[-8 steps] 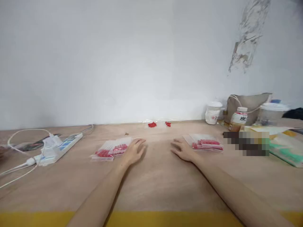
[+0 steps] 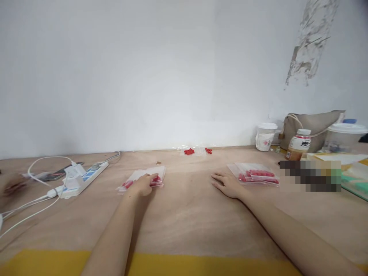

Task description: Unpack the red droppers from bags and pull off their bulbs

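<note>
My left hand (image 2: 142,185) reaches over the left pile of clear zip bags (image 2: 130,177) holding red pieces. Its fingers are stretched out across the bags; whether they press on the plastic I cannot tell. Part of that pile is hidden under the hand. My right hand (image 2: 227,184) lies on the wooden table (image 2: 184,218) with fingers apart, holding nothing. Just beyond it, to the right, is another pile of zip bags (image 2: 255,173) with red pieces inside. Near the wall lie two small clear bags with red pieces (image 2: 189,151).
A white power strip (image 2: 86,180) with cables lies on the left, near a phone (image 2: 59,172). Another person's blurred hand (image 2: 13,186) shows at the left edge. At right stand a white-lidded cup (image 2: 265,138), a labelled bottle (image 2: 299,145), a grey bag (image 2: 319,124) and a lidded tub (image 2: 345,134).
My left hand has moved left, from beside the left pile to over it. My right hand stays put on the table. The view has shifted slightly.
</note>
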The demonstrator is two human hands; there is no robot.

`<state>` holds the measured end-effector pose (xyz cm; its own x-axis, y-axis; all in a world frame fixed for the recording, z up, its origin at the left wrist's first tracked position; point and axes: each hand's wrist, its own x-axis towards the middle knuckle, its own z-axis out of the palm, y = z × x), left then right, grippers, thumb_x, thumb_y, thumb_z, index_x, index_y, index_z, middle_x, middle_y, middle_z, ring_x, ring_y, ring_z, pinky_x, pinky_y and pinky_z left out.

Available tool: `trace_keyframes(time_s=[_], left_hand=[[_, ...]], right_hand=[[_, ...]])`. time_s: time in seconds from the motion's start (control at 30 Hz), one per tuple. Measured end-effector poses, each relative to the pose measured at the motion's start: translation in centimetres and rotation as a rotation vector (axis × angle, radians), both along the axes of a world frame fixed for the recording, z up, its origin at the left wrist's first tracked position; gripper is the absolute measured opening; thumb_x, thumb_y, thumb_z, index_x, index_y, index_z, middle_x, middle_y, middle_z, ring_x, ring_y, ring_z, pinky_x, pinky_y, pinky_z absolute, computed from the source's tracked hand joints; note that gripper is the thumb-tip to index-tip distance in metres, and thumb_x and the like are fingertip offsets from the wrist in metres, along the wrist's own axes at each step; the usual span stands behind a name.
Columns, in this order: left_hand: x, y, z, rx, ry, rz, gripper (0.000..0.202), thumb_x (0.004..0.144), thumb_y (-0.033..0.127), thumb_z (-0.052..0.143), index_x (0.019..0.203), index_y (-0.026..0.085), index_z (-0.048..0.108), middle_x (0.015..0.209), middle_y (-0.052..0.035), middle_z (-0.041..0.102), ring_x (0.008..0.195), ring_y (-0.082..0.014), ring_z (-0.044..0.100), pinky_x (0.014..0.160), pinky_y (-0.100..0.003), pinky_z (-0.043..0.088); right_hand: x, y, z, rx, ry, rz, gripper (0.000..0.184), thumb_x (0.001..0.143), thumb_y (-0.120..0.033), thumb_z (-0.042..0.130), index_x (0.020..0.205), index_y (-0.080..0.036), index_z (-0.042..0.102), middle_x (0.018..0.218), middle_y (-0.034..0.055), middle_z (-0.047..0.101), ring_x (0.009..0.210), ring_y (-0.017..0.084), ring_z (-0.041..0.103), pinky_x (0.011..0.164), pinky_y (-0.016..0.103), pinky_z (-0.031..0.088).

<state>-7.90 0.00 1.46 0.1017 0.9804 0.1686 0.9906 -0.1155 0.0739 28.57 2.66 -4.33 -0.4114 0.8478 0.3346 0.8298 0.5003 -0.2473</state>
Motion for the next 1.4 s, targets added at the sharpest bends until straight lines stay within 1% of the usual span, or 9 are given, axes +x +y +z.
trace_keyframes(time_s=[0.17, 0.3, 0.4, 0.5, 0.67, 0.83, 0.97, 1.1, 1.4], left_hand=[[-1.5, 0.9, -0.3, 0.115, -0.082, -0.045, 0.029, 0.078, 0.02, 0.047, 0.1, 0.027, 0.064, 0.102, -0.0032, 0.065, 0.095, -0.0203, 0.059, 0.081, -0.027, 0.043], [-0.4, 1.4, -0.5, 0.298, -0.188, -0.055, 0.027, 0.083, 0.027, 0.041, 0.093, 0.025, 0.066, 0.101, -0.0033, 0.066, 0.096, -0.0204, 0.058, 0.084, -0.029, 0.042], [1.9, 1.7, -1.3, 0.455, -0.277, -0.084, 0.031, 0.087, 0.024, 0.035, 0.101, 0.019, 0.063, 0.109, -0.006, 0.062, 0.102, -0.0189, 0.055, 0.089, -0.031, 0.041], [5.1, 1.8, -2.2, 0.512, -0.32, -0.203, 0.029, 0.085, 0.019, 0.038, 0.101, 0.019, 0.063, 0.105, -0.005, 0.063, 0.097, -0.017, 0.057, 0.087, -0.03, 0.043], [10.0, 1.7, -3.7, 0.469, -0.32, -0.436, 0.026, 0.085, 0.017, 0.041, 0.096, 0.021, 0.064, 0.1, -0.003, 0.065, 0.092, -0.0165, 0.06, 0.083, -0.031, 0.047], [13.1, 1.6, -4.3, 0.387, -0.323, -0.598, 0.021, 0.085, 0.021, 0.045, 0.092, 0.022, 0.065, 0.097, -0.0017, 0.066, 0.089, -0.0144, 0.06, 0.082, -0.028, 0.047], [13.0, 1.1, -4.5, 0.393, -0.37, -0.576, 0.018, 0.081, 0.025, 0.052, 0.095, 0.019, 0.062, 0.094, -0.004, 0.065, 0.087, -0.0166, 0.059, 0.08, -0.03, 0.047], [11.6, 0.7, -4.4, 0.38, -0.401, -0.571, 0.018, 0.082, 0.028, 0.051, 0.092, 0.02, 0.063, 0.094, -0.004, 0.064, 0.087, -0.0164, 0.058, 0.08, -0.031, 0.047], [11.8, 0.5, -4.1, 0.408, -0.354, -0.736, 0.02, 0.084, 0.024, 0.047, 0.091, 0.019, 0.065, 0.093, -0.0051, 0.065, 0.093, -0.0166, 0.057, 0.084, -0.033, 0.046]], right_hand=[[-0.2, -0.1, 0.2, 0.003, -0.011, 0.001, 0.051, 0.084, -0.049, 0.031, 0.121, -0.019, 0.051, 0.128, 0.0095, 0.046, 0.117, 0.024, 0.041, 0.099, 0.04, 0.029], [-0.3, -0.2, 0.4, 0.009, -0.026, 0.004, 0.052, 0.085, -0.049, 0.03, 0.12, -0.018, 0.051, 0.127, 0.01, 0.046, 0.116, 0.024, 0.042, 0.098, 0.039, 0.03], [-0.4, -0.2, 0.3, 0.023, -0.026, 0.003, 0.05, 0.085, -0.048, 0.03, 0.119, -0.018, 0.052, 0.126, 0.0101, 0.047, 0.115, 0.024, 0.043, 0.097, 0.039, 0.031], [-0.4, -0.2, 0.2, 0.039, -0.02, 0.003, 0.048, 0.085, -0.047, 0.031, 0.118, -0.019, 0.053, 0.126, 0.0102, 0.048, 0.114, 0.024, 0.044, 0.096, 0.039, 0.031], [-0.6, -0.6, 0.4, 0.126, -0.016, 0.011, 0.042, 0.086, -0.041, 0.034, 0.112, -0.018, 0.056, 0.118, 0.0103, 0.054, 0.108, 0.022, 0.049, 0.091, 0.036, 0.035], [-2.8, -0.9, 1.5, 0.413, -0.042, 0.112, 0.037, 0.08, -0.038, 0.047, 0.109, -0.016, 0.054, 0.108, 0.0104, 0.057, 0.098, 0.021, 0.05, 0.084, 0.034, 0.033], [-4.8, -0.2, 1.7, 0.494, -0.121, 0.248, 0.022, 0.081, -0.031, 0.048, 0.095, -0.019, 0.06, 0.089, 0.0068, 0.061, 0.084, 0.018, 0.051, 0.076, 0.031, 0.032], [-4.9, 0.3, 1.1, 0.46, -0.056, 0.234, 0.02, 0.084, -0.024, 0.046, 0.078, -0.02, 0.064, 0.074, 0.003, 0.061, 0.076, 0.014, 0.051, 0.074, 0.029, 0.031], [-4.0, -1.4, 1.4, 0.402, -0.015, 0.21, 0.021, 0.082, -0.023, 0.047, 0.07, -0.019, 0.064, 0.07, 0.003, 0.06, 0.072, 0.014, 0.05, 0.073, 0.029, 0.031]])
